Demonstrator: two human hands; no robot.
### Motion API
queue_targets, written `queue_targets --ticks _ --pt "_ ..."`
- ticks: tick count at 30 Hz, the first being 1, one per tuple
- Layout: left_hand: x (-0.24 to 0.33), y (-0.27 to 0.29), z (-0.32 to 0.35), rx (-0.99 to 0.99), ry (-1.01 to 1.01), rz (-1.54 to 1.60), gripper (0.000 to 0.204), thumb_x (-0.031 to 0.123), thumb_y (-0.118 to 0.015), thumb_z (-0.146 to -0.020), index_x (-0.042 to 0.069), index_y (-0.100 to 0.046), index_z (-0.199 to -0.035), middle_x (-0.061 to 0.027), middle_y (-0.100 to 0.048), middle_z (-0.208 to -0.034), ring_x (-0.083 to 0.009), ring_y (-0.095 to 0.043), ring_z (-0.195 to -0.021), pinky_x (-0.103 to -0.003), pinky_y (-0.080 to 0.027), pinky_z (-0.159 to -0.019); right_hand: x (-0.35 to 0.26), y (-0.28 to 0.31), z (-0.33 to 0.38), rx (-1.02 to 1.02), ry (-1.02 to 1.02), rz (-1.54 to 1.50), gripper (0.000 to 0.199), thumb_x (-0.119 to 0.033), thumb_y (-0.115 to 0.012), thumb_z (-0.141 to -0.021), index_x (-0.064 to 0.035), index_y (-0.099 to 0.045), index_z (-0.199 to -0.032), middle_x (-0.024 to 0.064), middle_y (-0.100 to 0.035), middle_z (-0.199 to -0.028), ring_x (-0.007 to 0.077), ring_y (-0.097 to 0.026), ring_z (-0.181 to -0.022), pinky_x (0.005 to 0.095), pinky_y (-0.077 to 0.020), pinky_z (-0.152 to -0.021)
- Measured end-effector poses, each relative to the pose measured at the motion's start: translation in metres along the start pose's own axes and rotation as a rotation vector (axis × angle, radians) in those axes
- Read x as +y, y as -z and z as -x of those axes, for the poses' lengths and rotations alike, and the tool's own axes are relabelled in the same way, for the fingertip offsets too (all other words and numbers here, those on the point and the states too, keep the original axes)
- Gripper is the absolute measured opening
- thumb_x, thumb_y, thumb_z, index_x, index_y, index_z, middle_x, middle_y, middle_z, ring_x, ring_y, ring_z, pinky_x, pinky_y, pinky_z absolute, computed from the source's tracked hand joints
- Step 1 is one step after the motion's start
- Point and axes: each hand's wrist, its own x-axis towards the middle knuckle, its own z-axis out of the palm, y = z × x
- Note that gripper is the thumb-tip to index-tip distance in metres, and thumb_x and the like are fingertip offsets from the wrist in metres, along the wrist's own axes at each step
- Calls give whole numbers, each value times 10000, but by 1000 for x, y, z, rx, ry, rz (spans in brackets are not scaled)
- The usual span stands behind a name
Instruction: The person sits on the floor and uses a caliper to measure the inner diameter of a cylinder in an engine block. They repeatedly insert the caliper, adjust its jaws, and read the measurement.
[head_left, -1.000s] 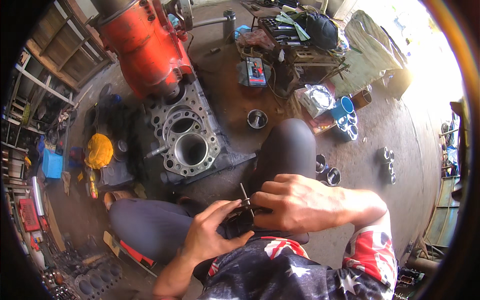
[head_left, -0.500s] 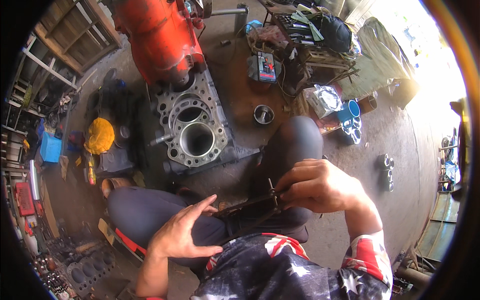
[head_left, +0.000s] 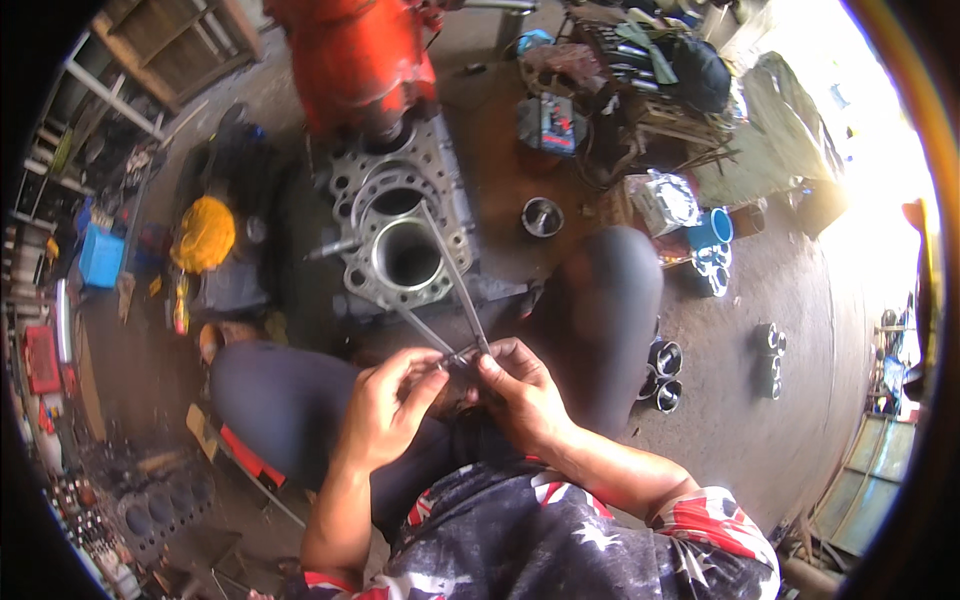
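1. The left hand and right hand are brought together above the lap, both closed in a pinch on a thin metal tool with two long legs, apparently a pair of dividers or calipers.
2. The joint of the tool is held between the two hands' fingertips; whether either hand grips it more firmly cannot be told.
3. From the joint, the legs run up and away from the body. The longer leg rises steeply toward the upper left of the view; the shorter one slants further left. Its long axis is thus near upright in the picture, tips pointing away from the person.
4. The right hand lies just beside the longer leg, the left beside the shorter one.
5. Straight past the tips, an engine block lies on the floor, its open bore near the longer leg's line.
6. Behind the block an orange engine body is seen.
7. A small metal cup stands right of the block, and cylinder sleeves lie beside the right knee.
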Motion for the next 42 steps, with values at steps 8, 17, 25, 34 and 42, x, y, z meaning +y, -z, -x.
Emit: queue_targets --ticks 8,17,25,34,42 --pt "-2 39 -16 -220 -82 -437 240 247 -646 -999 25 -681 -1082 -167 -697 -818 -271 -688 -681 -371 -524 -640 10 -27 -19 -48 32 257 269 -54 -666 -980 -26 -494 -1185 100 -671 -1023 157 -668 -878 326 -577 -816" --pt "-38 65 -61 -368 115 -210 315 330 -608 -1030 20 -652 -991 -74 -658 -732 -161 -641 -666 -329 -513 -640 -21 -38 -81 -149 -44 692 490 38 -742 -885 32 -486 -1303 135 -709 -1088 176 -679 -1020 313 -564 -926" --pt "-77 48 -57 -266 244 -10 331 336 -565 -1059 38 -650 -942 -4 -635 -739 -87 -604 -627 -265 -482 -579 -1 -29 -90 -87 -68 794 411 -27 -778 -881 61 -532 -1198 186 -732 -1090 184 -684 -1029 331 -574 -898" --pt "-85 45 -61 -233 271 -33 327 333 -561 -1058 39 -651 -946 0 -629 -740 -87 -602 -624 -269 -495 -582 2 -25 -97 -82 -73 711 363 -28 -765 -893 68 -553 -1172 177 -737 -1066 161 -689 -981 301 -577 -862" --pt "-84 42 -64 -230 302 -16 322 340 -563 -1057 48 -648 -949 2 -627 -740 -79 -600 -627 -256 -488 -580 0 -24 -97 -70 -50 768 375 -34 -772 -889 78 -557 -1175 176 -734 -1062 156 -688 -966 303 -577 -856"
